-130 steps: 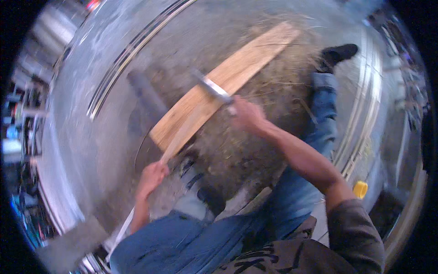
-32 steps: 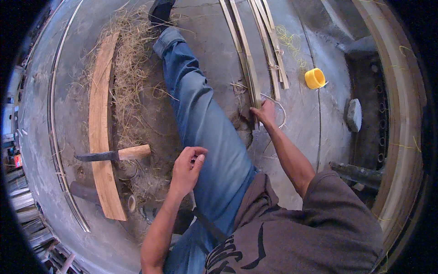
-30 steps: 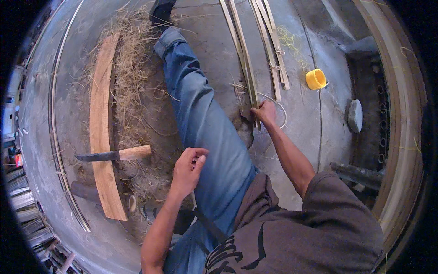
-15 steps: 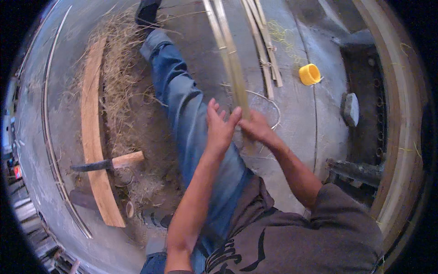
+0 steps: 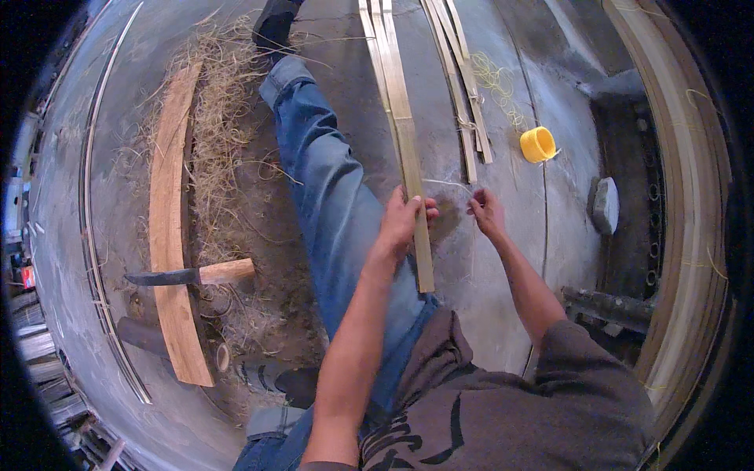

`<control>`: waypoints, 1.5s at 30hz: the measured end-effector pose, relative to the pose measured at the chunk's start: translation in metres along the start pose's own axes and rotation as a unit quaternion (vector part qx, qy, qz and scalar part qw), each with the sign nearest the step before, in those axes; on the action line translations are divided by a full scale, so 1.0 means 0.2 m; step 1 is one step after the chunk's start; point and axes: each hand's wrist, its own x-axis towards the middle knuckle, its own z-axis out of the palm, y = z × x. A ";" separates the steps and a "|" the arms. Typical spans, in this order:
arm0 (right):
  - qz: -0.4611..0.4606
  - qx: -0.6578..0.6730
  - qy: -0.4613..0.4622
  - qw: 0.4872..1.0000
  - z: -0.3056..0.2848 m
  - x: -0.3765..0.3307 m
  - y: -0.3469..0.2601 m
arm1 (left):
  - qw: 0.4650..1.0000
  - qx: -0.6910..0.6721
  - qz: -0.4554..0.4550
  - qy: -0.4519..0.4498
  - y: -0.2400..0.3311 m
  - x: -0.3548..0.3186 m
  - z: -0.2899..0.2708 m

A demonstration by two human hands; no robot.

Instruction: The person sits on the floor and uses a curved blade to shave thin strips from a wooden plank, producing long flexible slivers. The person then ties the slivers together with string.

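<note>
My left hand is closed around a bundle of long, pale bamboo strips, which runs away from me above my outstretched leg. The strips lie together at the near end and spread a little at the far end. To the right, my right hand is closed in a pinch on one end of a thin, light binding strip. That strip stretches across to the bundle just beyond my left fingers. Whether it passes fully around the bundle, I cannot tell.
More bamboo strips, tied together, lie ahead on the concrete floor near a yellow ring-shaped roll. At left, a knife rests across a wooden board beside curly shavings. A pale block sits at right.
My right hand has moved off the bundle to the right, drawing the thin strip out. The bundle has steadied, and my left hand now wraps it from the left.
</note>
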 end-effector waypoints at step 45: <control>0.077 0.054 -0.490 0.867 -0.18 0.14 -0.73 | 0.995 0.066 0.075 0.007 -0.17 0.19 -0.02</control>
